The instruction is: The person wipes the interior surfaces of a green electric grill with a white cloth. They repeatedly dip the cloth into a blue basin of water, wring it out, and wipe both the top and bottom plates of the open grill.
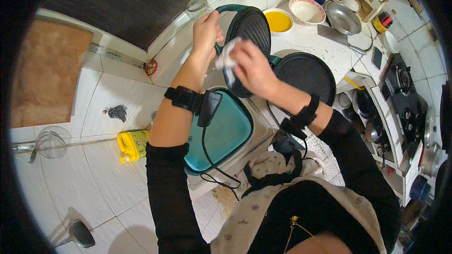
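Note:
A green-rimmed electric griddle stands unfolded on the white counter, its ribbed black lid plate point(250, 28) raised. My left hand point(207, 31) grips the green handle at the lid's outer side. My right hand point(255, 68) holds a crumpled white cloth point(227, 56) against the lid near its rim; the cloth is slightly blurred. Right of the lid lies the round, flat black lower plate point(305, 77), partly behind my right forearm. Below both hands, a teal plastic basin point(222, 130) with a dark rim sits in the sink point(261, 127).
Beside the griddle are a bowl of yellow liquid point(278, 21), a patterned bowl point(307, 10), a cleaver point(332, 36) and a metal bowl point(343, 17). A phone point(377, 58) lies near the gas stove point(406, 88). A glass jar point(198, 6) stands close behind my left hand.

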A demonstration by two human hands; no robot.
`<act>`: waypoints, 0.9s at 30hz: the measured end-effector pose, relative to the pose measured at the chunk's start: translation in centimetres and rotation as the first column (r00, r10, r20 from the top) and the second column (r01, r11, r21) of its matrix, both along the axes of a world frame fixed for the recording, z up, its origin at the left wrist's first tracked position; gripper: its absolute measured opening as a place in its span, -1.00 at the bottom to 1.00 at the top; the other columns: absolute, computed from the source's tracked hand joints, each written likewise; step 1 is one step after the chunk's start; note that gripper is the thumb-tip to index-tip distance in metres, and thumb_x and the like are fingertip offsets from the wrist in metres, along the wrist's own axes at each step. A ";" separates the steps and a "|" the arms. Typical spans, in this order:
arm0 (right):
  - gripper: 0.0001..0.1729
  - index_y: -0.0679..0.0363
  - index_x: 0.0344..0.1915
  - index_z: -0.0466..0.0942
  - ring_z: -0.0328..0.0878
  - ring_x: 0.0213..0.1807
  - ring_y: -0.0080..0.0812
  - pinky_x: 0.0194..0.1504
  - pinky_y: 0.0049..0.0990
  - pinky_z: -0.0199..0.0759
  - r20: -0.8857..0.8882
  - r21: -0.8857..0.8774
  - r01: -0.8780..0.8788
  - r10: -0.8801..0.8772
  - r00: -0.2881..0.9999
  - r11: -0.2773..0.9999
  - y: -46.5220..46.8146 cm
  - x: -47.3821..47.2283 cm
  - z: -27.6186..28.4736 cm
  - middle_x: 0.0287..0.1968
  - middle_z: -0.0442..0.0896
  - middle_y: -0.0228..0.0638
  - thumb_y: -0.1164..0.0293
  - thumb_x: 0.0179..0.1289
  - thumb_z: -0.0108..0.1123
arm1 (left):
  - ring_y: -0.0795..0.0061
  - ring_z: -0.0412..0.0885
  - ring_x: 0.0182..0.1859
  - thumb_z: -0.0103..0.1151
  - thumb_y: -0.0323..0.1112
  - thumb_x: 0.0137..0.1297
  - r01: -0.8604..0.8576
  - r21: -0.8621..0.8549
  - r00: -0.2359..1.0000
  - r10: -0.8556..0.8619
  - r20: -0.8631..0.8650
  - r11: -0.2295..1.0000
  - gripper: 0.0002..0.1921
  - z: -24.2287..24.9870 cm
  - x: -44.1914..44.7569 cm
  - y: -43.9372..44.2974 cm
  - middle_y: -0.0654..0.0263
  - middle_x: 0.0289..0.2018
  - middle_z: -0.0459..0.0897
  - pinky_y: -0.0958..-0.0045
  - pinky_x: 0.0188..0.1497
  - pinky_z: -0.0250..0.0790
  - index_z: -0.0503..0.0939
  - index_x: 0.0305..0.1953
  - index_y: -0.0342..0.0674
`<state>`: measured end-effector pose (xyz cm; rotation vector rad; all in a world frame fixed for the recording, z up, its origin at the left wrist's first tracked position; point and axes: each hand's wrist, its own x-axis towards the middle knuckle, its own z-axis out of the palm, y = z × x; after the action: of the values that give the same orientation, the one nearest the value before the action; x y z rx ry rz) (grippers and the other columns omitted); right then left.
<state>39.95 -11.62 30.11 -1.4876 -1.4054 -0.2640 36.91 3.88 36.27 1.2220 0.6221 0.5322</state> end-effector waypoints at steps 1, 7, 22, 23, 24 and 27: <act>-0.70 0.28 -0.25 0.45 0.40 -0.11 -0.02 -0.07 -0.23 0.34 0.040 -0.006 -0.047 0.047 0.998 0.999 -0.8 -1.1 -1.2 -0.17 0.42 -0.09 0.61 -0.10 0.18 | 0.72 0.09 -0.67 0.03 -0.24 0.38 0.002 0.001 1.000 -0.002 -0.005 1.000 -0.79 0.0 -0.1 0.1 0.54 -0.68 0.14 0.59 -0.65 -0.06 0.40 -0.41 -0.17; -0.74 0.25 -0.28 0.54 0.46 -0.11 -0.14 -0.09 -0.30 0.42 0.229 -0.128 -0.247 0.271 0.935 0.961 -4.7 -2.6 -7.1 -0.14 0.50 -0.19 0.56 -0.08 0.17 | 0.72 0.08 -0.67 0.04 -0.22 0.38 -0.028 0.040 0.999 0.029 -0.017 0.999 -0.79 0.3 0.0 -0.5 0.55 -0.67 0.13 0.60 -0.66 -0.06 0.43 -0.36 -0.21; -0.55 0.42 -0.10 0.52 0.45 0.05 -0.06 0.10 -0.25 0.37 0.305 0.046 -0.260 0.235 0.923 0.964 -3.6 -1.1 -4.1 -0.02 0.50 -0.08 0.55 -0.10 0.25 | 0.72 0.10 -0.68 0.05 -0.23 0.35 -0.053 0.038 0.998 0.054 -0.020 0.998 -0.82 0.2 -0.1 -0.6 0.54 -0.68 0.13 0.58 -0.68 -0.06 0.47 -0.34 -0.21; -0.57 0.41 -0.11 0.53 0.45 0.06 -0.07 0.10 -0.26 0.37 0.339 0.029 -0.283 0.257 0.905 0.959 -3.5 -0.5 -4.3 -0.03 0.50 -0.10 0.55 -0.09 0.25 | 0.72 0.10 -0.68 0.04 -0.24 0.35 -0.056 0.044 0.998 0.057 -0.014 0.997 -0.82 0.3 -0.1 -0.8 0.55 -0.68 0.13 0.58 -0.68 -0.06 0.48 -0.32 -0.20; -0.59 0.41 -0.12 0.54 0.45 0.06 -0.08 0.10 -0.27 0.38 0.331 0.072 -0.297 0.258 0.908 0.952 -3.4 0.0 -4.2 -0.03 0.50 -0.11 0.55 -0.08 0.25 | 0.73 0.09 -0.69 0.05 -0.23 0.35 -0.052 0.032 0.999 0.053 -0.005 0.998 -0.82 0.5 0.0 -1.0 0.55 -0.68 0.13 0.59 -0.68 -0.07 0.51 -0.26 -0.21; -0.61 0.38 -0.11 0.53 0.47 0.03 -0.11 0.07 -0.28 0.40 0.344 0.091 -0.179 0.137 0.929 0.980 -1.4 2.8 -2.5 -0.02 0.52 -0.13 0.56 -0.04 0.21 | 0.73 0.09 -0.70 0.07 -0.22 0.35 -0.089 0.070 0.993 0.094 -0.074 0.994 -0.79 0.9 0.3 -1.5 0.56 -0.69 0.13 0.59 -0.69 -0.07 0.53 -0.18 -0.23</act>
<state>42.71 -13.03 27.64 -1.2601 -1.7406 -0.5124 37.21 2.35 37.16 1.2862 0.7336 0.5883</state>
